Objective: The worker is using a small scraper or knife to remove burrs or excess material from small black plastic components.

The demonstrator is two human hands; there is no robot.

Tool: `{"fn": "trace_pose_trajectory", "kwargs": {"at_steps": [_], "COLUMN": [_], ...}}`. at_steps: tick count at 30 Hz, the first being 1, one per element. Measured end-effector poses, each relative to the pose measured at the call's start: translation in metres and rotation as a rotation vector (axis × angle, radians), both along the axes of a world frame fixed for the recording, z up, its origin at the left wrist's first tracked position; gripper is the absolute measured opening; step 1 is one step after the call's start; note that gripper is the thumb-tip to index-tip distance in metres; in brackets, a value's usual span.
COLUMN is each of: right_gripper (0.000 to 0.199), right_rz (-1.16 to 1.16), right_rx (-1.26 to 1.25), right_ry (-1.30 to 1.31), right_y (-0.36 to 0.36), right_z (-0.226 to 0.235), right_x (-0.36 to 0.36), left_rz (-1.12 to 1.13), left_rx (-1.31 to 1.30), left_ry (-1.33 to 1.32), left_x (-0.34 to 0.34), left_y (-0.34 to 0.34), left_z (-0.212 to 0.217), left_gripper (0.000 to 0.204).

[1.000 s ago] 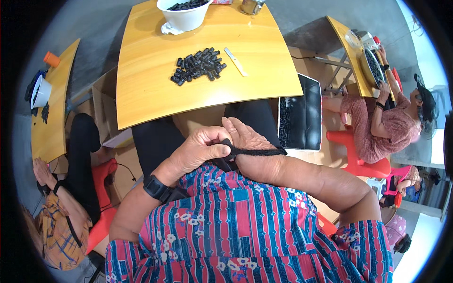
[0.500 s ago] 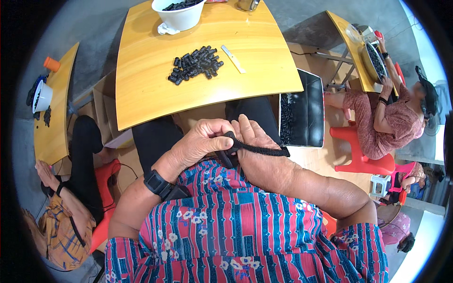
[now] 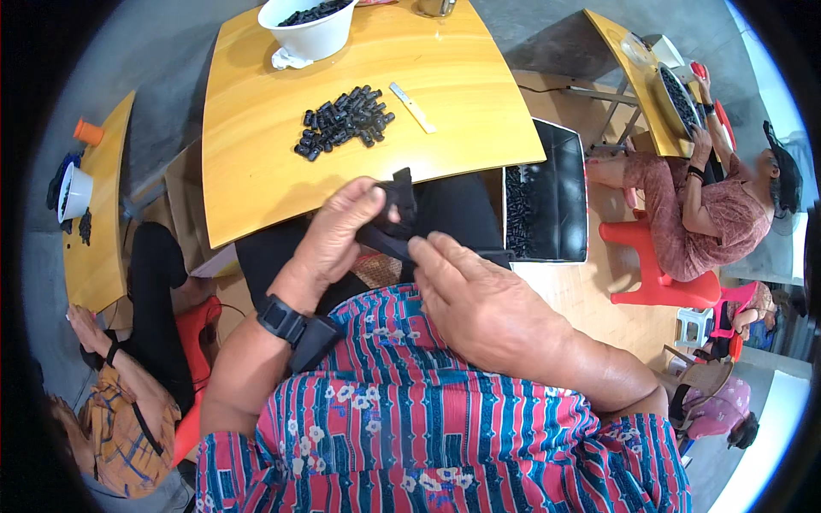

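Mid-fitting: left hand [image 3: 338,235] pinched on black strap [image 3: 389,239], right hand [image 3: 479,299] fingers clamped along it, below wooden table [image 3: 256,171]. Next likely needs steady tension.

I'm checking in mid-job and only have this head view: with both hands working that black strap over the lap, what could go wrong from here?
1. Both hands, the left hand and right hand, hold the black strap over the lap, off the table; if it slips it may drop out of sight.
2. The pile of small black parts lies loose on the table; a bump could scatter them.
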State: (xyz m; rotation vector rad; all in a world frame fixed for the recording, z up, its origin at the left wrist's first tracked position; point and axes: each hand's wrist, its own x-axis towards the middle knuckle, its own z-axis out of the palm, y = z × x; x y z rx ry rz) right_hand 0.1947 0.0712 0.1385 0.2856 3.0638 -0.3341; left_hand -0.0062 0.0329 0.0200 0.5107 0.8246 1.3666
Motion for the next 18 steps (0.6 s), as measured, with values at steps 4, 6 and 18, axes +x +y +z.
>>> {"fn": "trace_pose_trajectory", "kwargs": {"at_steps": [4, 6, 18], "right_gripper": [0.048, 0.064, 0.042], "right_rz": [-0.353, -0.492, -0.76], "right_rx": [-0.174, -0.207, -1.093], "right_ry": [0.564, 0.518, 0.126], "right_y": [0.026, 0.039, 0.038], "right_z": [-0.027, -0.043, -0.082], "right_x": [0.015, 0.014, 0.033], "left_rz": [0.053, 0.058, -0.117], "left_rx": [0.019, 0.032, 0.01], "left_ry": [-0.062, -0.059, -0.283], "left_x": [0.01, 0.013, 0.042], "left_y": [0.006, 0.009, 0.009], "left_z": [0.007, 0.006, 0.0], "left_gripper": [0.014, 0.015, 0.037]}}
